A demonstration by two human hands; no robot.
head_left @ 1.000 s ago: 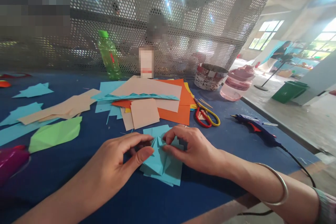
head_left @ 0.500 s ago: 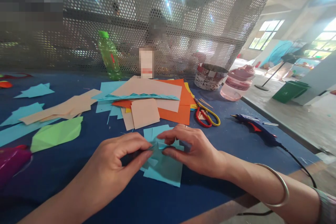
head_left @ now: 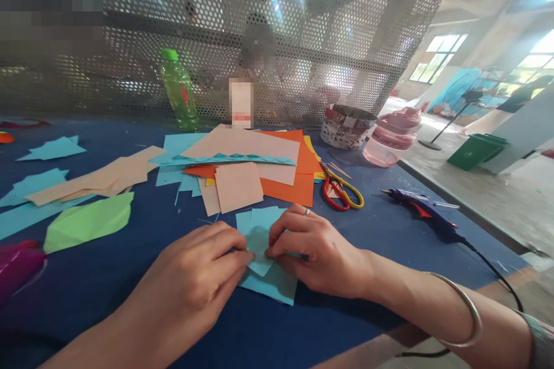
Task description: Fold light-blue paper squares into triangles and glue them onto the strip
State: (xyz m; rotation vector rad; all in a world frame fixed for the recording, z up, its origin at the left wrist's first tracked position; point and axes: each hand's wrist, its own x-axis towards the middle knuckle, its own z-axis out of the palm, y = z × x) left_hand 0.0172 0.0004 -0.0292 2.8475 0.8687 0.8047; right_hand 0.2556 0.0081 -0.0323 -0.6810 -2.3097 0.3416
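Note:
Between my hands is a small piece of blue paper, pinched at its left edge by my left hand. My right hand has its fingers closed on the right edge of the same piece. Beneath lie larger blue paper sheets on the table, partly hidden by my fingers. Just beyond my hands rests a beige paper square. Behind it, a folded blue paper strip with a zigzag edge lies across beige and orange sheets.
Red-and-yellow scissors and a corded glue gun lie to the right. A green bottle, a paper-covered pot and a pink water bottle stand along the back. Green paper and a purple object are at left.
My right fingers have closed onto the small blue piece, which now lies flatter and shows more of its face. My left hand has moved slightly, still pinching it.

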